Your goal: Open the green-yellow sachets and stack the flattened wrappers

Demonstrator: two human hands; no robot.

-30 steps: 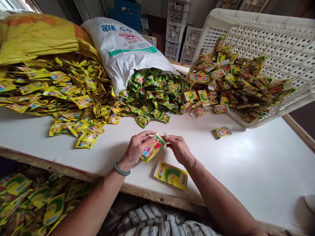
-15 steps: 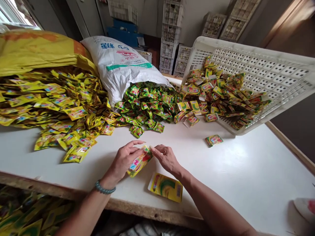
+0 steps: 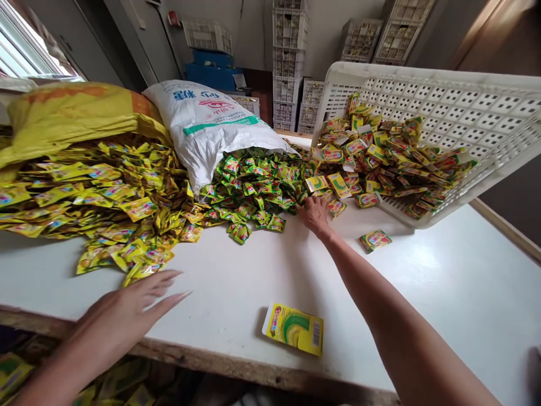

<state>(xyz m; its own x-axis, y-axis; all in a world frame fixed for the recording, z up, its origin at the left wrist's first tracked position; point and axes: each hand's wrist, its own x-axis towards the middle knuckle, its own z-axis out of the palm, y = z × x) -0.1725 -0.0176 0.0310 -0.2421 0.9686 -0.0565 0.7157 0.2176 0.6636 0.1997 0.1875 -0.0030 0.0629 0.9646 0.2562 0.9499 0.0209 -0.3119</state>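
Observation:
My left hand (image 3: pixel 141 299) hovers over the front left of the table, fingers stretched and nothing in them. It is slightly blurred and close to the nearest yellow sachets (image 3: pixel 146 262). Farther out, my right hand (image 3: pixel 316 216) reaches to where the heap of small green sachets (image 3: pixel 253 189) meets the small printed boxes (image 3: pixel 338 183). Its fingertips point down into the edge of the heap and are hidden, so a grip cannot be made out. A flat yellow and green packet (image 3: pixel 293 330) lies near the table's front edge. One small box (image 3: pixel 375 241) lies apart on the right.
A white plastic crate (image 3: pixel 448 113), tipped toward me, spills small boxes onto the white table (image 3: pixel 443 293). A yellow sack (image 3: pixel 84 113) and a white sack (image 3: pixel 211 115) lie at the back left. More yellow packets (image 3: pixel 122 378) sit below the table edge. Stacked crates (image 3: pixel 288 62) stand behind.
The yellow packet that both hands held is gone from them. My left hand has moved left and opened; my right hand has moved forward to the heap's edge.

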